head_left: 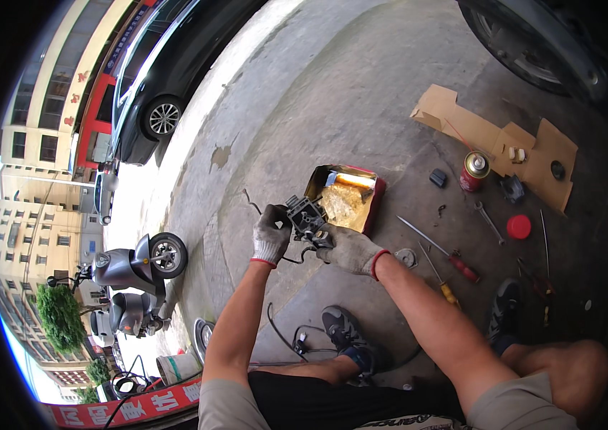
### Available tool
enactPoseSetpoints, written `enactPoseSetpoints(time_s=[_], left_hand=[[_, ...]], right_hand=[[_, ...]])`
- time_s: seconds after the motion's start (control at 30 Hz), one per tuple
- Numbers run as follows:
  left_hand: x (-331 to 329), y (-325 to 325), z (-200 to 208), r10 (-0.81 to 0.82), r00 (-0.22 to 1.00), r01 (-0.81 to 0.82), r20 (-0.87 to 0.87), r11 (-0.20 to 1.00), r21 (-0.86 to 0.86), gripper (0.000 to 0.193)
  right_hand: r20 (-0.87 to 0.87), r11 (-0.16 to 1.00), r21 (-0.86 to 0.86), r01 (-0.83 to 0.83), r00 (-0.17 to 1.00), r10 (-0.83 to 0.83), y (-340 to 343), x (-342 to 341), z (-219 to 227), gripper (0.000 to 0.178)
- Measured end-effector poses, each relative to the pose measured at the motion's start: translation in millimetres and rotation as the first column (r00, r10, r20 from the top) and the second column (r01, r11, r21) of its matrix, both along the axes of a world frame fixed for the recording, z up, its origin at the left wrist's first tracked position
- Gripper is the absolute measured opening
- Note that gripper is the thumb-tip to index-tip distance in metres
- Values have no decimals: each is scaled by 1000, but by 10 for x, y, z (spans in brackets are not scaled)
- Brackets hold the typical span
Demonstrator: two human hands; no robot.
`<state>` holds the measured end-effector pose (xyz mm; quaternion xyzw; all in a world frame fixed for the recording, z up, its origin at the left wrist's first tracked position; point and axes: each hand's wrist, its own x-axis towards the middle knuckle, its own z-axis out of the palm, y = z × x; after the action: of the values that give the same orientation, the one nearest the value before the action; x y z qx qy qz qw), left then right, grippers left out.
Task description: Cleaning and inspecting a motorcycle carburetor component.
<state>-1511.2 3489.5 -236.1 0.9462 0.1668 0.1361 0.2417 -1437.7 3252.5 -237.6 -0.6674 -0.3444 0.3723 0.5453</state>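
Between my gloved hands is a grey metal carburetor (305,216), its open underside facing up and a dark hose hanging from it. My left hand (272,235), in a grey-white knit glove with dark stained fingers, grips its left side. From the right, my right hand (350,250), in a similar glove with a red cuff, closes on the lower right part; some fingers are hidden. Just beyond the carburetor sits an open box (377,206) with a wet, yellowish, crumpled lining.
Around the concrete floor lie a red spray can (474,172), flattened cardboard (558,145), a wrench (489,221), a red cap (519,227), a red-handled screwdriver (464,269) and a yellow-handled screwdriver (450,294). A scooter (125,272) and a dark car (143,143) stand left; a vehicle wheel (515,50) is upper right.
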Motion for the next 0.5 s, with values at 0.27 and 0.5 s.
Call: enactPoseSetpoints(time_s=[0.27, 0.5], left_hand=[[-79, 202, -82, 74, 997, -69, 33, 989, -127, 17], [-68, 147, -20, 93, 995, -95, -26, 992, -88, 21]], right_hand=[[64, 937, -222, 270, 963, -262, -105, 97, -77, 48], [42, 936, -248, 252, 968, -249, -53, 130, -39, 45]])
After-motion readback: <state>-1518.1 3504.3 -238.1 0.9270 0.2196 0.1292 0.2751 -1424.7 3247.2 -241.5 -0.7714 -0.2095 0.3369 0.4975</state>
